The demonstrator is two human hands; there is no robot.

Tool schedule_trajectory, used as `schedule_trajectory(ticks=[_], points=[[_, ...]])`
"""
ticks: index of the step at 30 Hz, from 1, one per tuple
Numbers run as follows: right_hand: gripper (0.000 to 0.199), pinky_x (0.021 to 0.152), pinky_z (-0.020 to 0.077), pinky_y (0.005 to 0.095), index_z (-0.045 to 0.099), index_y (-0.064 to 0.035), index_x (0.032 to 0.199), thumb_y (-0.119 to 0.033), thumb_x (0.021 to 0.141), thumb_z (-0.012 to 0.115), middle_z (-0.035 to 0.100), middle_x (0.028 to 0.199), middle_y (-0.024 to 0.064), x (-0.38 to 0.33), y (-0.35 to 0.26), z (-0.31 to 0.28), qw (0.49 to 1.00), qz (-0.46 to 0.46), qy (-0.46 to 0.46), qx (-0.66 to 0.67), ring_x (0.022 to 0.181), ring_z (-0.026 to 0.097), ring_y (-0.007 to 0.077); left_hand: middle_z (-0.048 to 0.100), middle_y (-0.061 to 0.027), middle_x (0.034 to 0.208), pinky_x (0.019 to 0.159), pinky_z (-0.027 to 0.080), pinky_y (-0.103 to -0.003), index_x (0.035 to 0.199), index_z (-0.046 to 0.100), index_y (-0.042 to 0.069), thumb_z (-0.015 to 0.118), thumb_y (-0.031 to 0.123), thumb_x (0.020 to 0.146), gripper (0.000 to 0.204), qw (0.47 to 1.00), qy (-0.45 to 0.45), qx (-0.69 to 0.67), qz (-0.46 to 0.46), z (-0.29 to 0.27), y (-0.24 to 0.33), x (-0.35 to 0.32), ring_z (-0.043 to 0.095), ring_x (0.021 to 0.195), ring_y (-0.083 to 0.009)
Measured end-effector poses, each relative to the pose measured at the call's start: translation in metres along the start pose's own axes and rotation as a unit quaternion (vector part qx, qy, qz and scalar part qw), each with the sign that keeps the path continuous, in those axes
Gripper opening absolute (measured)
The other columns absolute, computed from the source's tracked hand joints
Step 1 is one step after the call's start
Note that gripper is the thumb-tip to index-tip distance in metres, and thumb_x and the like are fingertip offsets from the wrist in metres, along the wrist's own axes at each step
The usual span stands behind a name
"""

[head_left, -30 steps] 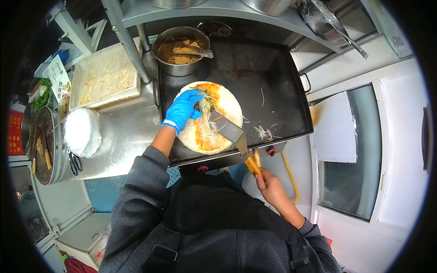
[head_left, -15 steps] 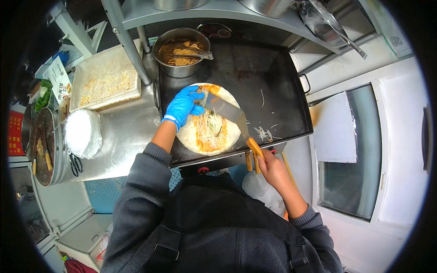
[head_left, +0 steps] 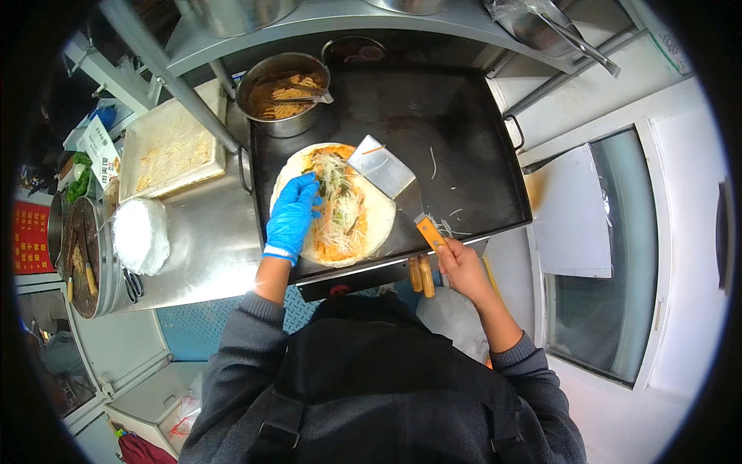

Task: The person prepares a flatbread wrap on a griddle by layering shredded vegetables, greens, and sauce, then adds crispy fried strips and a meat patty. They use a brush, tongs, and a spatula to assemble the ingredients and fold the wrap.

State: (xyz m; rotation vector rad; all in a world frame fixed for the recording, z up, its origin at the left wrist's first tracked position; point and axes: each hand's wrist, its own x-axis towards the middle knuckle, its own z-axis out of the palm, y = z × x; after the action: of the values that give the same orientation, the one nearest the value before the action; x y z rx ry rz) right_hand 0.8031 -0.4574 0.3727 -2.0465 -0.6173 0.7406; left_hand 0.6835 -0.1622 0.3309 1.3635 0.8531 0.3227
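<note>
A round flatbread (head_left: 377,220) lies on the near left of the black griddle (head_left: 402,108). Down its middle runs a strip of orange sauce, pale shreds and some green bits, the shredded filling (head_left: 340,197). My left hand (head_left: 290,216), in a blue glove, rests over the bread's left side, its bent fingers slightly apart at the filling's edge. Nothing shows in them. My right hand (head_left: 464,269) grips the wooden handle of a wide metal spatula (head_left: 386,172). The spatula's blade is tilted over the upper right rim of the bread, with an orange shred on it.
At the griddle's back left corner stands a metal pot (head_left: 282,127) of brown food with tongs in it. A pale tray (head_left: 166,166), a white plastic-wrapped bundle (head_left: 141,236) and black scissors (head_left: 133,286) sit on the left counter. Wooden handles (head_left: 421,276) hang at the griddle's front edge.
My left hand has moved down and left from the bread's upper part. The spatula's blade has swung right and up, away from the filling, and turned to show its broad face.
</note>
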Motion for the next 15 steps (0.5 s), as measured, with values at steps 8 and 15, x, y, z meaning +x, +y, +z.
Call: schedule_trajectory(ticks=[8,15], points=[[0.027,0.037,0.0299,0.0229,0.054,-0.0059,0.083,-0.025,0.1,0.046,0.048,0.059,-0.0038,0.004,-0.019,-0.05,0.968,0.11,-0.2,0.102,0.039,0.038,0.0045,0.062,-0.0106,0.115,0.102,0.038,-0.051,0.11,0.069,0.017,0.07,0.02,0.08,0.029,0.706,0.025,0.524,0.476,0.059,0.023,-0.004,0.059,0.106,-0.0308],[0.027,0.037,0.0312,0.0224,0.055,-0.0046,0.086,-0.026,0.1,0.046,0.05,0.059,-0.0021,0.012,-0.015,-0.082,0.956,0.14,-0.248,0.064,0.039,0.04,0.005,0.061,-0.0078,0.115,0.109,0.026,-0.056,0.094,0.072,0.016,0.07,0.022,0.08,0.016,0.739,0.165,0.559,0.336,0.051,0.014,0.004,0.055,0.112,-0.0292]])
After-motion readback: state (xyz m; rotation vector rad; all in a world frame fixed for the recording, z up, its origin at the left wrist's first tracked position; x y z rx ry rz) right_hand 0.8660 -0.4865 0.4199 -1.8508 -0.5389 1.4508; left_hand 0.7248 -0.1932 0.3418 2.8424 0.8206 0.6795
